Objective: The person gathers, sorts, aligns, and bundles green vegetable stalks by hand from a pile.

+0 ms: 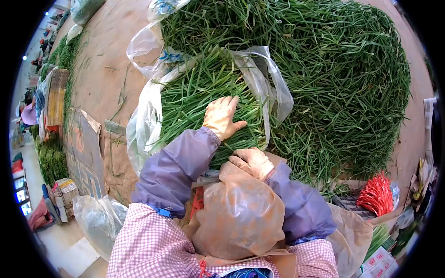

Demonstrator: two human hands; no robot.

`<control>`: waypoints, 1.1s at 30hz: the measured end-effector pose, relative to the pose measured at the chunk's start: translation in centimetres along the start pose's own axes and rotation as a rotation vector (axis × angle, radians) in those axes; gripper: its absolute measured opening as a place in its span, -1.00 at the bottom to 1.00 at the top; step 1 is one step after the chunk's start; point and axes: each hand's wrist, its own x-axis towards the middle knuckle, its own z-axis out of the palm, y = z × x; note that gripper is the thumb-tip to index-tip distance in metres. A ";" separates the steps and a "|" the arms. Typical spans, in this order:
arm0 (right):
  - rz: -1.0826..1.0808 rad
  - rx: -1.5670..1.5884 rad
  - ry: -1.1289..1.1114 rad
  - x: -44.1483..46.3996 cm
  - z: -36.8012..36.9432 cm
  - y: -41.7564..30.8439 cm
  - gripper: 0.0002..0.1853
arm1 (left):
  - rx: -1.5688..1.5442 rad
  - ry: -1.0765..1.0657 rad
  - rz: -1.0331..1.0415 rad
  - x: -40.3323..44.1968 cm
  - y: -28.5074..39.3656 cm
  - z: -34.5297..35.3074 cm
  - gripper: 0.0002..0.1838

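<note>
A shirt [146, 234] in small pink-and-white checks is worn, its lower sleeves covered by loose, shiny purple sleeve covers [174, 160] that are gathered at the wrists and edged in brighter blue at the top. A small blue clip [163, 212] is fixed to the left one. At the waist, a red cord [203, 268] and swirl-patterned blue and purple cloth [250, 273] are shown

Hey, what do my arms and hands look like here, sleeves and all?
Your left hand and right hand look bare. Shiny purple sleeve covers, gathered at the wrists, run up both forearms over a pink-and-white checked top. A bright blue band or clip shows near the left elbow.
</note>
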 end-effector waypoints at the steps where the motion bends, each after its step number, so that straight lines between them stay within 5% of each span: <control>1: 0.011 0.123 0.011 -0.2 0.5 0.7 -0.64 | -0.012 -0.010 0.000 0.0 -0.4 0.3 -0.16; 3: 0.037 0.361 0.038 -0.7 1.1 2.1 -0.70 | -0.040 -0.024 0.002 -0.3 -0.8 0.8 -0.14; 11: 0.084 0.361 0.100 -0.5 1.4 2.8 -0.77 | -0.040 -0.087 -0.011 -4.3 2.3 3.5 -0.16; 14: -0.060 0.274 0.170 -0.7 2.0 3.6 -0.79 | -0.175 -0.108 0.025 -3.6 1.9 1.3 -0.17; 16: -0.052 0.238 0.190 -0.5 2.1 3.2 -0.79 | -0.409 0.024 -0.042 -2.6 0.3 0.6 -0.22; 17: -0.033 0.241 0.184 -0.3 2.0 3.0 -0.79 | -0.223 0.073 -0.028 -1.9 0.4 -1.2 -0.25; 20: 0.020 0.232 0.188 -0.1 1.4 2.1 -0.77 | -0.088 -0.248 -0.165 -0.3 1.1 -1.9 -0.22; 27: 0.033 0.336 0.215 -0.4 1.6 2.5 -0.75 | -0.081 -0.271 -0.265 -1.4 1.8 1.7 -0.08; 31: 0.041 0.356 0.225 -0.3 1.6 2.4 -0.77 | -0.036 -0.669 -0.303 1.6 2.1 -0.4 -0.23; 33: 0.040 0.401 0.241 -0.3 1.6 2.3 -0.77 | 0.001 -0.584 -0.197 1.2 1.2 0.4 -0.29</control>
